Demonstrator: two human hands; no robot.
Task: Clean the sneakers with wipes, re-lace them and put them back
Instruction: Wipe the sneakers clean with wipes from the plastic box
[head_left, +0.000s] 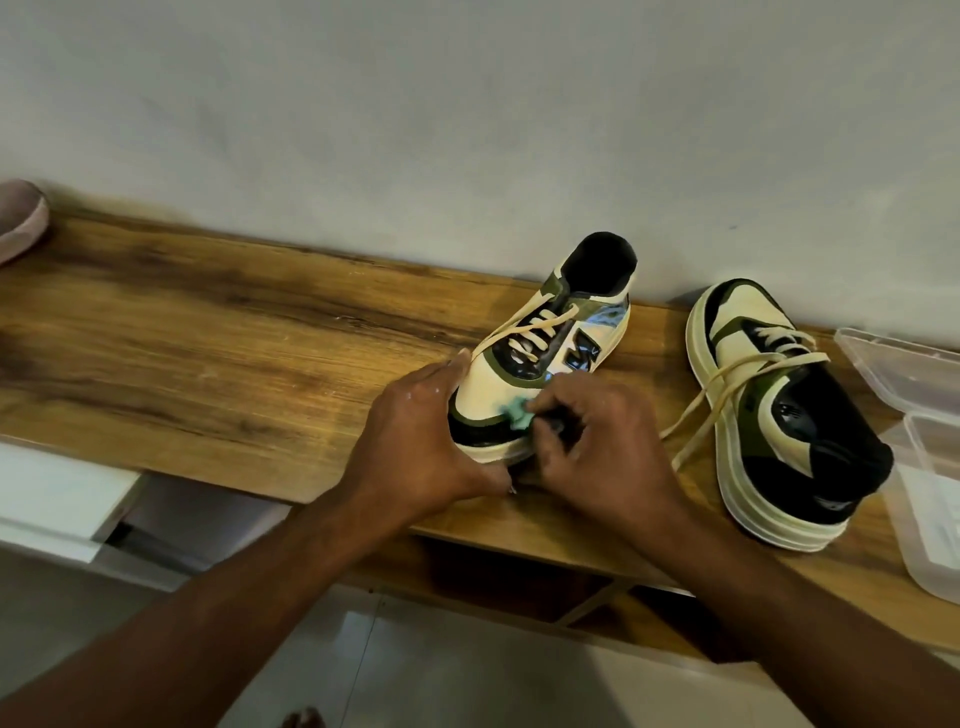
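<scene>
I see both hands at the toe of one sneaker (550, 353), which stands upright on the wooden bench (208, 353) with its toe toward me and its heel near the wall (467, 104). My left hand (415, 441) wraps round the left side of the toe, fingers curled along the sole, holding the shoe. My right hand (597, 447) has its fingers bent and pinches a small crumpled greenish wipe (517, 408) against the cream toe panel, just above the black toe cap. The cream laces (524, 338) on this shoe are threaded loosely, one end trailing over its left side.

The second sneaker (779, 415) stands to the right, well apart from the first, heel toward me and toe toward the wall, with its lace ends (696, 431) spilling onto the bench on its left. Just beside it, at the right edge, sits a clear plastic container (930, 467). At the far left edge of the bench I can make out a pinkish rounded thing (21, 218), cut off by the view.
</scene>
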